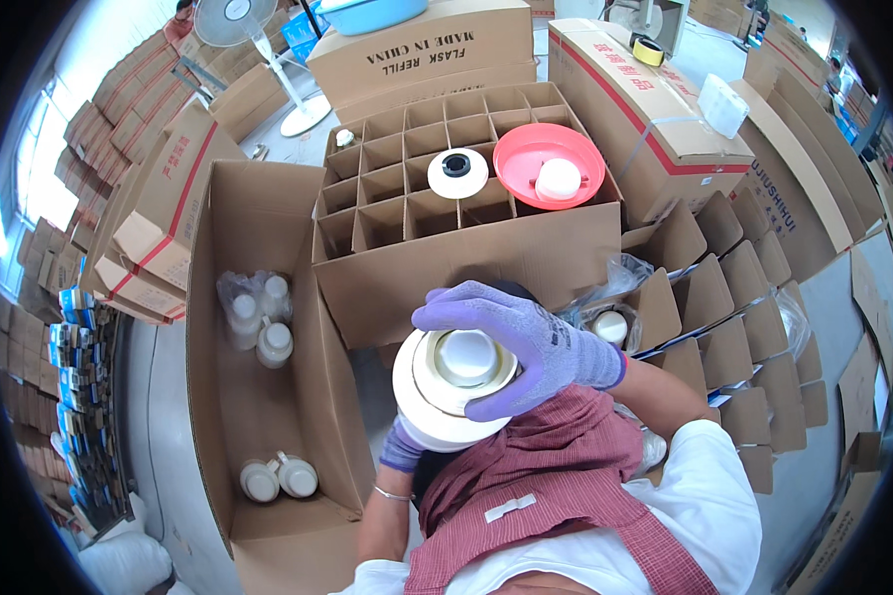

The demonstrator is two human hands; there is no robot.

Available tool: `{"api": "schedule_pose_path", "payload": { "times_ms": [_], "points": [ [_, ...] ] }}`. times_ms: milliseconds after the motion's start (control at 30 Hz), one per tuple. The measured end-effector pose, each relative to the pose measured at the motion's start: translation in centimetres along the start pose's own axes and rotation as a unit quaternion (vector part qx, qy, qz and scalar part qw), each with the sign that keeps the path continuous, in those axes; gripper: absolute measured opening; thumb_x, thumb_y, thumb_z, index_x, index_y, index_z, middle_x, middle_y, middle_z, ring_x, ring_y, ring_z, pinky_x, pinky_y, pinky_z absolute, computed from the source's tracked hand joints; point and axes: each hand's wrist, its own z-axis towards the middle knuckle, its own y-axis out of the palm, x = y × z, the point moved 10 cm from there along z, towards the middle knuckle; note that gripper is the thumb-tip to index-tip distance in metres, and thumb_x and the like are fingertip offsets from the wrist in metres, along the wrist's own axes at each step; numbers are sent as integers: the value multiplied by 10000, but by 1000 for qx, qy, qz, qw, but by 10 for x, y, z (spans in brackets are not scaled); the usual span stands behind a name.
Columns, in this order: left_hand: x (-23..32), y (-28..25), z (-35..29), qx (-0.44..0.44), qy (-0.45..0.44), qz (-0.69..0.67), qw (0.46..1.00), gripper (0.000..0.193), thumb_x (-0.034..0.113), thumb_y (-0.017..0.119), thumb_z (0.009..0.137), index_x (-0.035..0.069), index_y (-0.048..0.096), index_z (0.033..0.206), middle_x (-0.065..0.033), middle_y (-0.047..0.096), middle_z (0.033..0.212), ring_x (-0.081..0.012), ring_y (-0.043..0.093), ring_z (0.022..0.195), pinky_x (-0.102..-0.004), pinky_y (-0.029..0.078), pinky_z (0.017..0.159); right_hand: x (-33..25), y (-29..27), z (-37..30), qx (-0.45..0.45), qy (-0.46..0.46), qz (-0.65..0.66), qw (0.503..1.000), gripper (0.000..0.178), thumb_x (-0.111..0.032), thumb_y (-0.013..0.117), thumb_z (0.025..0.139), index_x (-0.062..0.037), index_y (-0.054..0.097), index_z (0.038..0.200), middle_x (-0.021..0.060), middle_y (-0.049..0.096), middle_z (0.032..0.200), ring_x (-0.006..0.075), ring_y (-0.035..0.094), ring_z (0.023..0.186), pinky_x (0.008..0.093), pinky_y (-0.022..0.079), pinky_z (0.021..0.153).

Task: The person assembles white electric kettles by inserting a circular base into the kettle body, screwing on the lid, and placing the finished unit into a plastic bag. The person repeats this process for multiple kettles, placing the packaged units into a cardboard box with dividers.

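A white vacuum flask (427, 421), seen from above, is held upright in front of my lap. My right hand (541, 352), in a purple glove, curls around its top, with the fingers along the far side and the thumb on the near side of the cream ring (429, 372). A shiny white cap (467, 357) sits in the middle of that ring. From below left, my left hand (402, 448), also gloved, grips the flask's side; most of its fingers are hidden under the flask.
Ahead is a divided carton (466, 243) bearing a red basin (551, 139) and a white disc with a black centre (456, 174). Several white flasks stand in the open carton (213, 397) at left. Cardboard dividers (754, 268) spread at right, beside a wrapped white-capped flask (610, 327).
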Motion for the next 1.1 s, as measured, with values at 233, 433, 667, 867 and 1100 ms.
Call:
{"api": "schedule_pose_path", "payload": {
  "times_ms": [233, 433, 667, 867, 1100],
  "points": [
    [-19, -6, 9, 198, -10, -77, 977, 679, 198, 725, 896, 63, 418, 1486, -123, 504, 1479, -243, 485, 1357, -380, 375, 1152, 8, -28, 13, 139, 53, -69, 986, 790, -231, 873, 687, -22, 529, 1367, 154, 607, 1234, 291, 621, 1125, 391, 492, 979],
    [-23, -32, 22, 198, 7, -8, 980, 674, 232, 716, 906, 60, 418, 1485, -125, 506, 1477, -247, 490, 1354, -383, 379, 1149, 19, -24, 8, 157, 34, -63, 985, 811, -221, 880, 661, 1, 524, 1355, 180, 597, 1228, 302, 612, 1114, 388, 486, 968],
    [-88, -94, 67, -196, -60, -130, 970, 459, 249, 635, 934, 28, 576, 1332, -140, 676, 1244, -291, 648, 1145, -392, 487, 1015, 62, -11, -106, 21, 92, -15, 995, 598, -117, 759, 785, -22, 555, 1339, 157, 562, 1283, 316, 543, 1207, 413, 384, 1085],
    [-54, 44, 75, -483, -39, 362, 797, 483, 426, 627, 866, 113, 618, 1234, -187, 665, 1136, -356, 632, 1090, -415, 505, 933, 171, -66, -29, 57, 68, -299, 950, 299, -204, 689, 865, -65, 654, 1127, 167, 632, 1175, 366, 589, 1118, 458, 470, 972],
    [-52, 43, 66, -393, 49, 308, 865, 560, 423, 657, 842, 124, 584, 1309, -167, 615, 1279, -350, 592, 1172, -415, 472, 1021, 413, -99, 71, -182, 261, -512, 798, 581, -162, 631, 858, -310, 527, 1410, 213, 428, 1460, 417, 466, 1323, 499, 424, 1068]
  ]
}}
